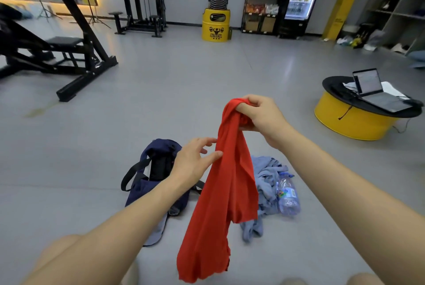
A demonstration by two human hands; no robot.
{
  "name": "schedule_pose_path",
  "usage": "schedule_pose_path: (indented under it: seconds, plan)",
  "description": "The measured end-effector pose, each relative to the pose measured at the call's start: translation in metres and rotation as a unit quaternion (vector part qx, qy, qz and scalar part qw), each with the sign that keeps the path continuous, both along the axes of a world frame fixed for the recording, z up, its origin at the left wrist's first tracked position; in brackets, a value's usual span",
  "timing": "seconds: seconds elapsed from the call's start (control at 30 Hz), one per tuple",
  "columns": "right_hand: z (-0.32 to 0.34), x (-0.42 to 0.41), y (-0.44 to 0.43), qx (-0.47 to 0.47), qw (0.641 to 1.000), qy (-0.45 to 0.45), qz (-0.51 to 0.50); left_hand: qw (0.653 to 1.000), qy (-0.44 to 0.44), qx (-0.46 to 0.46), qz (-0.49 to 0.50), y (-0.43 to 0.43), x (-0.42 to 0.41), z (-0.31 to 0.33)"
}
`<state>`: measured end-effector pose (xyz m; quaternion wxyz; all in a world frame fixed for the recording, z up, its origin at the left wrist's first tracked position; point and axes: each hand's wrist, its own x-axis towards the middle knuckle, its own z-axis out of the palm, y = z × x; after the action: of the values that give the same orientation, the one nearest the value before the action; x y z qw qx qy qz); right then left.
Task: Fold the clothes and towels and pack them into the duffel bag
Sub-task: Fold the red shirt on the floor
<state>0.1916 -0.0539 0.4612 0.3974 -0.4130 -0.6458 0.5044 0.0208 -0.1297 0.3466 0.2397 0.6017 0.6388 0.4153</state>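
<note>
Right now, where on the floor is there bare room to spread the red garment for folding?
Bare grey floor lies left of the navy duffel bag, toward the black weight bench, and right of the clear plastic bottle, toward the round yellow table. It is crowded between bag and bottle, where the crumpled blue-grey clothes pile sits.

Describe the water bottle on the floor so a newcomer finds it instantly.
Find the long red cloth hanging from the right hand. Right of it on the grey floor lies a crumpled pale blue cloth pile, with the clear plastic water bottle lying at its right edge. It is the only transparent, rigid thing there; the navy fabric duffel bag sits left of the red cloth.
</note>
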Motion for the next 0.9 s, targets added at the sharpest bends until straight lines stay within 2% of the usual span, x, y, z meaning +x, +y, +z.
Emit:
schedule_pose_path:
  seconds: [0.17,0.27,0.47,0.6,0.77,0.83,0.9]
  plan:
    - [0.011,0.008,-0.005,0.016,0.998,-0.057,0.022,0.990,-0.132,0.024,-0.037,-0.002,0.018,0.039]
    - [0.020,0.018,-0.003,0.029,0.993,-0.112,0.009,0.988,-0.148,0.034,-0.040,0.000,0.009,0.058]
    - [0.047,0.031,-0.002,0.148,0.960,-0.239,-0.003,0.996,-0.052,0.066,-0.008,0.001,-0.019,0.083]
    - [0.067,0.024,-0.011,0.276,0.906,-0.316,-0.046,0.997,-0.024,0.072,-0.028,0.000,-0.022,0.095]
    - [0.094,0.018,-0.016,0.336,0.897,-0.275,-0.080,0.990,0.038,0.001,-0.139,-0.007,-0.024,0.093]
    - [0.101,0.015,-0.018,0.358,0.889,-0.274,-0.074,0.990,0.076,0.001,-0.121,-0.006,-0.025,0.091]
    - [0.108,0.015,-0.018,0.360,0.899,-0.234,-0.087,0.987,0.118,-0.022,-0.107,-0.006,-0.029,0.083]
